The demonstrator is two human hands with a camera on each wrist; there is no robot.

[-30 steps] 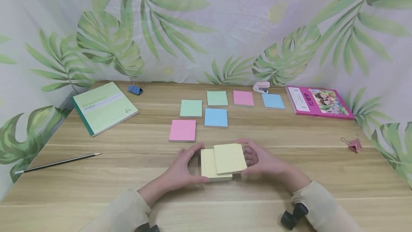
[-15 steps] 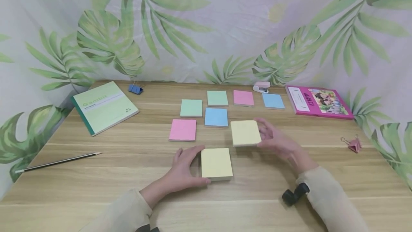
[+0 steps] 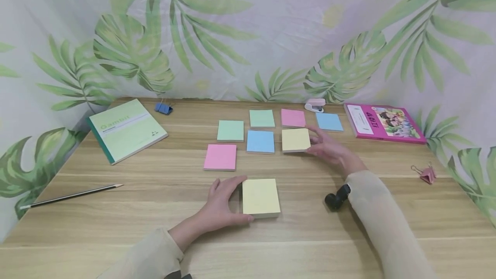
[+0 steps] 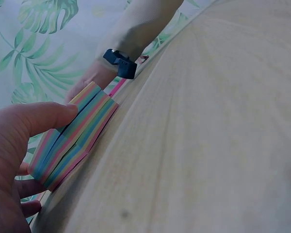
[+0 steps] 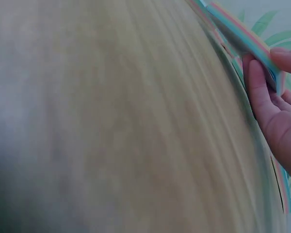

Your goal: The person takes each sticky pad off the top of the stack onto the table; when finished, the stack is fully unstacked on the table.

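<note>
In the head view, my left hand [image 3: 218, 206] grips a thick stack of sticky notes [image 3: 261, 198] with a yellow top, thumb at its near side and fingers at its far left. The left wrist view shows that stack's striped, many-coloured edges [image 4: 80, 138] with thin gaps between layers. Farther off to the right, my right hand [image 3: 329, 147] pinches a yellow-topped sticky note pad [image 3: 296, 140] by its right side. In the right wrist view this pad [image 5: 245, 41] is held off the table, thumb above and fingers beneath. A blue pad [image 3: 260, 141] lies just left of it, a pink pad [image 3: 293, 117] behind.
Two green pads [image 3: 230, 130], another pink pad [image 3: 220, 157] and another blue pad [image 3: 329, 122] lie around. Farther out are a notebook [image 3: 128, 130], pencil [image 3: 73, 196], blue binder clip [image 3: 164, 108], stapler [image 3: 315, 105], pink book [image 3: 384, 122] and pink binder clip [image 3: 427, 174].
My right hand has lifted the upper yellow pad off the stack and carried it away, up to the spot beside the blue pad. The left hand has stayed at the stack.
</note>
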